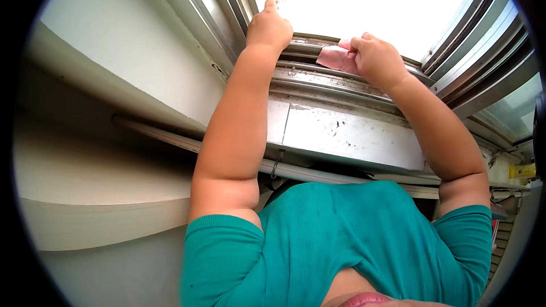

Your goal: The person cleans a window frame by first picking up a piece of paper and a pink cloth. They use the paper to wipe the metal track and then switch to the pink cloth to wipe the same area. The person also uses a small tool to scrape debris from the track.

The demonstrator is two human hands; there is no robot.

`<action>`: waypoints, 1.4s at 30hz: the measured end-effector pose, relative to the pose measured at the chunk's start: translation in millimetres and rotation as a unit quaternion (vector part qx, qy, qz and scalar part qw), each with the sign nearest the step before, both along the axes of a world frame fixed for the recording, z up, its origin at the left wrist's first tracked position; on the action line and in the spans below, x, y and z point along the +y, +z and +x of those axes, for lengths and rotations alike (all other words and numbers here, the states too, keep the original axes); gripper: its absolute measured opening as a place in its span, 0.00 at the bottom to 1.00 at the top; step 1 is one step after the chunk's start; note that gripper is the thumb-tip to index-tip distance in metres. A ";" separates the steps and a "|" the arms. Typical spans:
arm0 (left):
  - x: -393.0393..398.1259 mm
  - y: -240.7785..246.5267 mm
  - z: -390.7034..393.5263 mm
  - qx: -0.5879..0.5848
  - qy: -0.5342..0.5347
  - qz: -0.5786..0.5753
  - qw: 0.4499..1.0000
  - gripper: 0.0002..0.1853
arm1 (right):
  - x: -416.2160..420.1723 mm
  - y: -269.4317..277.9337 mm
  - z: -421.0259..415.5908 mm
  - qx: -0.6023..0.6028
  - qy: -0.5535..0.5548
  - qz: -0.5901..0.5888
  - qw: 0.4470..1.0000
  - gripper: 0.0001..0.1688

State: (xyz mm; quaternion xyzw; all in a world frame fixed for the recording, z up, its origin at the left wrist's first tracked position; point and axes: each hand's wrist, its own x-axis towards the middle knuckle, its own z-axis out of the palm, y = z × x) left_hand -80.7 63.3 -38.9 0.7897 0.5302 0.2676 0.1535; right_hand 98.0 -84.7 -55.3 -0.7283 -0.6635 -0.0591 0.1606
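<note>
My right hand [379,59] grips a pink cloth [337,59] over the metal window track [307,53]. Part of the cloth hangs down into the groove, and a small end sticks up by the thumb. My left hand [269,27] is raised by the left side of the window frame [232,2], its fingers curled away from me. Whatever those fingers hold or touch is hidden, apart from a pale speckled patch at their tips. Dark dirt marks the aluminium sill rails [324,79] below both hands.
White tiles [349,132] with dark stains face the ledge below the rails. A white pipe [307,173] with a red line runs beneath, near a metal hook [276,165]. Sliding sash frames [477,51] stand at right. A pale curved shelf [106,221] lies at left.
</note>
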 end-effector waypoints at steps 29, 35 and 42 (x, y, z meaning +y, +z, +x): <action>-35.7 64.0 -37.8 -0.041 -0.022 0.210 0.977 0.05 | 125.6 -4.3 -63.2 0.046 0.086 -0.158 0.983 0.08; -61.4 16.8 -60.6 -0.143 -0.003 0.174 0.974 0.04 | 74.7 30.1 -22.5 0.141 0.070 -0.103 0.982 0.10; -50.7 -36.3 -54.4 -0.213 -0.033 0.287 0.933 0.03 | 147.7 -15.0 -63.6 0.124 0.178 -0.106 0.970 0.15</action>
